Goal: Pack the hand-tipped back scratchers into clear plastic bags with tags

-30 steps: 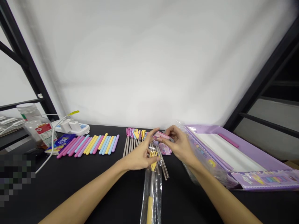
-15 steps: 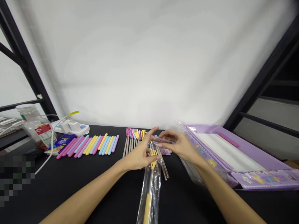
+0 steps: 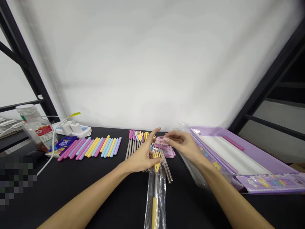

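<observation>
A yellow claw-headed back scratcher (image 3: 154,210) with a metal rod lies inside a clear plastic sleeve (image 3: 162,203). My left hand (image 3: 139,159) pinches it at the claw, its index finger raised. Between the fingertips of my right hand (image 3: 187,146) is a small pink printed card (image 3: 160,142), held just above the claw. More pink cards (image 3: 170,152) lie on the table behind it. Beyond my left hand are several metal rods (image 3: 130,149) with coloured claw heads, in a row. My left hand partly hides that row and other rods (image 3: 168,171) beside the sleeve.
Pink, purple, blue and yellow handles (image 3: 95,148) lie in a row to the left. Past them are a power strip (image 3: 82,131), a snack packet (image 3: 63,144) and a clear jar (image 3: 35,127). At right stand clear bags (image 3: 193,171) and a purple display box (image 3: 228,135).
The pink card in my right hand has turned so its printed face shows, and it sits slightly left. The lower end of the sleeved back scratcher has swung a little right.
</observation>
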The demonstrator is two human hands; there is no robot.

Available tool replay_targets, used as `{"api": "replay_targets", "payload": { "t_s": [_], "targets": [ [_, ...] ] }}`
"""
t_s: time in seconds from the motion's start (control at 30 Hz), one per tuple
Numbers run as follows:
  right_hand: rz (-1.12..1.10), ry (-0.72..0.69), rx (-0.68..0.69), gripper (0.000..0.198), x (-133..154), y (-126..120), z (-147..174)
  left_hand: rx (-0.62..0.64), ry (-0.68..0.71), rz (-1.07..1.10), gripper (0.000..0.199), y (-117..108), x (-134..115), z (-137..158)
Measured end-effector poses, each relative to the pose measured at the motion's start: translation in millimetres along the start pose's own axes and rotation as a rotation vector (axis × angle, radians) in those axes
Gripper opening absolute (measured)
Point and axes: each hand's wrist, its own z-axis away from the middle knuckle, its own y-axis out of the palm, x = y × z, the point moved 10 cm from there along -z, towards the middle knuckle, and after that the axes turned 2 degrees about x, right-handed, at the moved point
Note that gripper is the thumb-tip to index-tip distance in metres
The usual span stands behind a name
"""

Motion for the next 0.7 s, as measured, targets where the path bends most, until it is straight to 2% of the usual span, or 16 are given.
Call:
{"api": "replay_targets", "payload": {
  "t_s": [0.2,0.43,0.57,0.7],
  "targets": [
    [-0.055,0.013,-0.014,0.03,-5.6,-2.3,-1.7,-0.015,0.006,0.025,0.096,-1.1,1.8,0.1],
    [-0.074,-0.041,0.126,0.026,9.2,9.9,3.0,-0.048,-0.014,0.051,0.1,-5.9,0.8,-2.4],
    [-0.031,-0.047,-0.016,0.029,6.7,-0.5,2.2,-0.066,-0.079,0.075,0.107,-8.2,7.6,-2.9],
    [-0.004,-0.063,-0.085,0.033,3.3,-5.3,0.7,-0.116,-0.125,0.076,0.105,-12.2,13.8,-2.7]
  ]
}}
